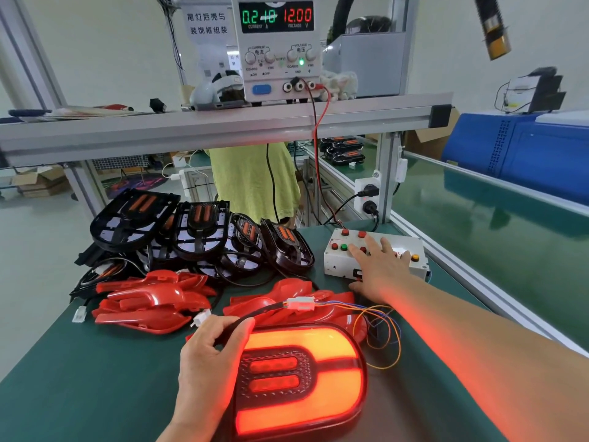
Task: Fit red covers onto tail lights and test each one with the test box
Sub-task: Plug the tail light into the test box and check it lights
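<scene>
Tail light lit, nearest us on the green bench, face up so we can judge the glow. Left hand curls round its left edge, steadying it. Right hand, fingers flat and spread, presses test box buttons. Red covers, bare lights stacked beyond, within reach.

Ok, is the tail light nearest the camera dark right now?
No, the tail light glows bright red-orange, with the right hand spread over the buttons of the test box.
</scene>
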The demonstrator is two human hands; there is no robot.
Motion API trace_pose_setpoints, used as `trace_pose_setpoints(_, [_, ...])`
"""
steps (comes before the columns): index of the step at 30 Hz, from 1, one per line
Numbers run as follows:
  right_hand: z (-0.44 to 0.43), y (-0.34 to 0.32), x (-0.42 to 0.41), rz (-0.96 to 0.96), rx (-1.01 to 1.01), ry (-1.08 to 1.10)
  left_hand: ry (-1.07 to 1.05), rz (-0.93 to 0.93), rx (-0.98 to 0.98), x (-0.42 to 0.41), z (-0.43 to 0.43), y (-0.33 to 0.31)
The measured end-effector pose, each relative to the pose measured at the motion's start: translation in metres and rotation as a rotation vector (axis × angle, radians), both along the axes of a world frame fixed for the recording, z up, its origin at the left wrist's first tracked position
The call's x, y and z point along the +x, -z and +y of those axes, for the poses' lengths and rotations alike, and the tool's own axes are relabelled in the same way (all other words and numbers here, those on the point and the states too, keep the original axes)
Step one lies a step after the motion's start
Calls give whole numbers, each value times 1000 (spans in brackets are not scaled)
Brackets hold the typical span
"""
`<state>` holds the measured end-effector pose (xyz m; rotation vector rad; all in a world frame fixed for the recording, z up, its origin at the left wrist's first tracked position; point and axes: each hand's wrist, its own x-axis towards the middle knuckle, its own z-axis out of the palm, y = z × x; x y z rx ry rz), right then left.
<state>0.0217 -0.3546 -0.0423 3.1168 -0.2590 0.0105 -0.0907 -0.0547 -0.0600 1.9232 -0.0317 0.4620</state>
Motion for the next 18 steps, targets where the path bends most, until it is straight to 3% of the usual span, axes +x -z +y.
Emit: trace_pose_setpoints(18, [3, -10, -8, 4, -10, -3, 41, -19, -24, 1, 0, 1])
